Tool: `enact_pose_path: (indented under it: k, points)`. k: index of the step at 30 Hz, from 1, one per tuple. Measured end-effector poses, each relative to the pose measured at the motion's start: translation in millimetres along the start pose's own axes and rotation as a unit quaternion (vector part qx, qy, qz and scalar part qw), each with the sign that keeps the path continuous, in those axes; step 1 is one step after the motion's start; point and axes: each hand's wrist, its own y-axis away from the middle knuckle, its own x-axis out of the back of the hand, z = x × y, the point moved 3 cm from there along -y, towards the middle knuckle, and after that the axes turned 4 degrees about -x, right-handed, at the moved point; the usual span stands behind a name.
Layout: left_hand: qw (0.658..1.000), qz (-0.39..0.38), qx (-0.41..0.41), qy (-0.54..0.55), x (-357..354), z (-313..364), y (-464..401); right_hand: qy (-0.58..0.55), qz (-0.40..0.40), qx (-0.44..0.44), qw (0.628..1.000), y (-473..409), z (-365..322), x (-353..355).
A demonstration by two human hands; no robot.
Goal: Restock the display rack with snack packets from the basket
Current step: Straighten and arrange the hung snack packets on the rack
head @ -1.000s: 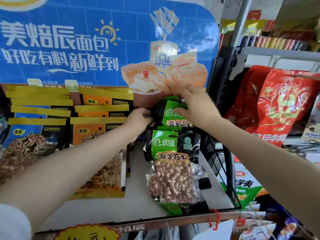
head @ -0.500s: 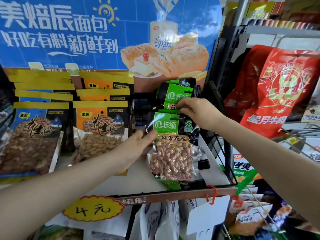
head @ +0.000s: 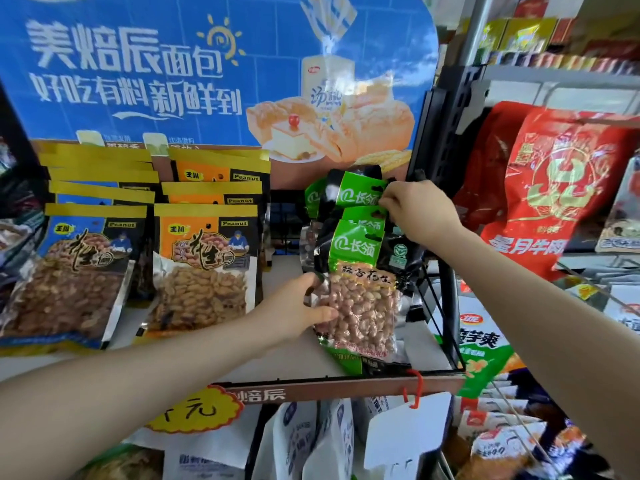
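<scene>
Both hands grip green peanut packets: left hand (head: 294,315) the front packet (head: 360,289), right hand (head: 415,213) the rear packet (head: 356,192).

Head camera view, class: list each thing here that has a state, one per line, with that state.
Left hand: gripping the front green packet's left edge.
Right hand: pinching the rear green packet's top.
Front green packet: upright, sealed.
Rear green packet: upright, behind the others.
Orange peanut packets: stacked, leaning back.
Blue peanut packets: stacked, leaning back.
</scene>
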Motion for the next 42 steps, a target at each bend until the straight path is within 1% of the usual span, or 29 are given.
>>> enact_pose_path:
  k: [2,4,6,7,9,11,12,15,17,19,20,22,23,25,27,29,31,33,34,35,36,37,38,39,40,42]
  points:
    - [0.999,0.002,-0.021,-0.033,-1.7,2.4,3.6,0.0,-0.007,0.013,1.0,1.8,-1.4,-3.7]
    - [0.996,-0.005,-0.027,-0.081,-1.5,1.1,6.9,0.002,0.031,0.046,0.998,2.2,-4.7,-2.0]
    - [0.994,-0.032,-0.006,-0.104,-0.6,-6.8,7.8,-0.014,0.075,0.069,0.995,-1.2,-9.8,4.0]
    - [0.994,-0.058,0.007,-0.09,0.3,-10.0,9.2,-0.026,0.067,0.071,0.995,-5.0,-12.3,4.9]
    - [0.995,-0.086,0.02,-0.04,1.3,-13.8,12.1,-0.052,0.003,0.074,0.996,-14.5,-16.6,1.7]
    - [0.996,-0.083,0.027,-0.025,2.6,-17.3,15.1,-0.059,-0.056,0.094,0.992,-19.5,-24.7,-2.4]
    - [0.996,-0.08,0.025,-0.03,2.5,-18.8,15.5,-0.053,-0.069,0.111,0.99,-21.2,-29.7,-3.4]
    - [0.997,-0.068,0.02,-0.044,1.8,-16.7,15.7,-0.002,-0.063,0.141,0.988,-26.0,-47.0,-3.7]
    - [0.996,-0.07,0.017,-0.058,1.3,-15.0,15.2,0.022,-0.075,0.116,0.99,-32.0,-51.8,-4.1]
    - [0.995,-0.069,0.017,-0.074,2.5,-16.2,15.6,0.026,-0.07,0.105,0.992,-39.6,-49.8,-1.6]
    - [0.994,-0.068,0.016,-0.078,3.0,-16.7,15.2,0.007,-0.061,0.111,0.992,-44.3,-47.7,0.9]
    - [0.994,-0.067,0.016,-0.082,2.9,-15.3,16.7,-0.075,-0.061,0.126,0.987,-52.1,-45.7,7.1]
    - [0.994,-0.069,0.015,-0.084,2.7,-13.6,17.2,-0.098,-0.081,0.129,0.984,-55.1,-45.2,8.4]
    - [0.993,-0.068,0.009,-0.099,1.4,-11.0,16.2,-0.072,-0.14,0.118,0.98,-60.7,-45.2,6.4]
    - [0.991,-0.061,-0.003,-0.119,0.7,-7.6,16.0,-0.052,-0.167,0.102,0.979,-65.5,-43.4,5.2]
    - [0.991,-0.053,-0.017,-0.12,1.1,-4.4,15.9,-0.038,-0.147,0.082,0.985,-70.7,-37.2,4.5]
    - [0.991,-0.056,-0.025,-0.116,1.7,-1.7,16.3,-0.041,-0.096,0.033,0.994,-74.2,-24.9,1.1]
    - [0.992,-0.059,-0.026,-0.108,1.3,-1.8,17.6,-0.093,-0.049,-0.022,0.994,-72.1,-14.4,-1.6]
    - [0.992,-0.059,-0.026,-0.105,1.0,-4.1,16.7,-0.114,-0.01,-0.025,0.993,-67.4,-12.1,-0.1]
    - [0.993,-0.061,-0.023,-0.101,0.8,-6.0,16.2,-0.122,0.043,-0.001,0.992,-60.5,-11.7,3.9]
    - [0.993,-0.06,-0.02,-0.098,0.9,-7.4,15.7,-0.122,0.097,0.053,0.986,-52.1,-13.5,10.1]
    - [0.993,-0.06,-0.019,-0.097,0.9,-7.4,15.6,-0.122,0.123,0.121,0.977,-42.7,-16.9,16.4]
    - [0.993,-0.059,-0.022,-0.101,0.8,-6.7,15.7,-0.123,0.107,0.186,0.969,-33.5,-20.4,20.4]
    - [0.992,-0.06,-0.028,-0.111,0.9,-4.9,16.4,-0.116,0.063,0.234,0.963,-25.4,-22.8,21.3]
    - [0.99,-0.056,-0.035,-0.122,1.8,-2.8,18.0,-0.095,0.007,0.259,0.961,-18.9,-23.3,19.4]
    - [0.989,-0.05,-0.038,-0.137,5.0,-1.1,22.8,-0.038,-0.09,0.261,0.96,-10.5,-22.0,10.3]
